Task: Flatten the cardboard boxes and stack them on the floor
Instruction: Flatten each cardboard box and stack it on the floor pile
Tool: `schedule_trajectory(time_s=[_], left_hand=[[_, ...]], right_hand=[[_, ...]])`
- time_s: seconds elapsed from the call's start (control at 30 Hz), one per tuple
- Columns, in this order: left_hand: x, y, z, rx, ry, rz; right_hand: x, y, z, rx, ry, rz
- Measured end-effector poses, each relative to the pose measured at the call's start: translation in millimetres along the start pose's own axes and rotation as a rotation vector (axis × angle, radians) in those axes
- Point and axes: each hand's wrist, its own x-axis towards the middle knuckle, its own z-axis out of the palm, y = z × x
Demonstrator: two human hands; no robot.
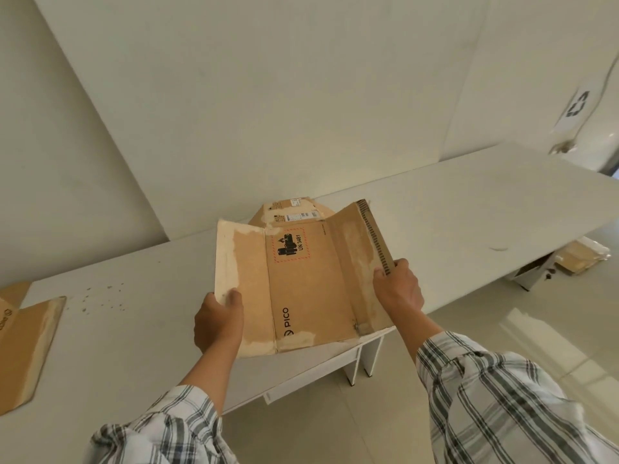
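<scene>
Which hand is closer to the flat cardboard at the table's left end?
Left. The left hand grips the box nearer the flat cardboard; the right hand grips the box's opposite flap.

- Soft, even indoor light with a warm yellowish cast; nothing looks dim or blown out.
- The glossy floor tiles (pixel 549 343) at the right carry a pale sheen.
- The cardboard box (pixel 308 289) throws only a faint, soft-edged shadow on the white table (pixel 134 329); it is darker beneath the table.
- Wide-angle bending tilts and bows the wall (pixel 268 95) and the table edge toward the borders.
- Print on the box is crisp; the recycling sign (pixel 577 103) at upper right is smeared.
</scene>
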Motion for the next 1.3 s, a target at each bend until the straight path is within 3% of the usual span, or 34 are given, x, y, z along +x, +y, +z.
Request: schedule_trajectory(time_s=[0.5,1.3], left_hand=[[-149.7,217.1,162.3,-0.042,-0.044,0.09],[-254.8,609.0,497.3,-0.036,-0.265,0.357]], right_hand=[[188.9,136.0,-197.9,0.004,0.082,-0.082],[562.5,298.8,-426.4,0.019,0.335,0.094]])
